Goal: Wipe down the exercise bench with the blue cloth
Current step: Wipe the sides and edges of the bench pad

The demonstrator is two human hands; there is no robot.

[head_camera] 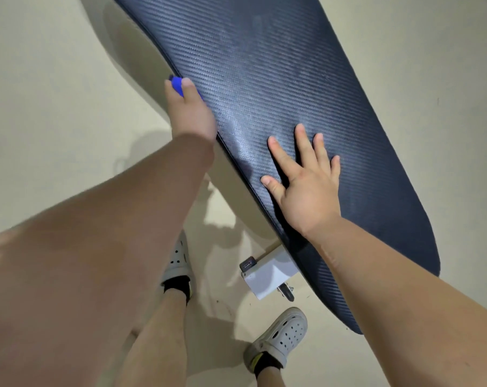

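The exercise bench (264, 79) has a long dark pad with a carbon-weave texture, running from top left to bottom right. My left hand (189, 110) grips the blue cloth (177, 84) against the pad's left edge; only a small bunched part of the cloth shows between my fingers. My right hand (303, 185) lies flat on the pad's lower part with its fingers spread and nothing in it.
A white metal frame piece (270, 275) with a small wheel sticks out under the bench near my feet. My two feet in grey clogs (281, 336) stand on the beige floor (55, 93), close to the bench's near edge.
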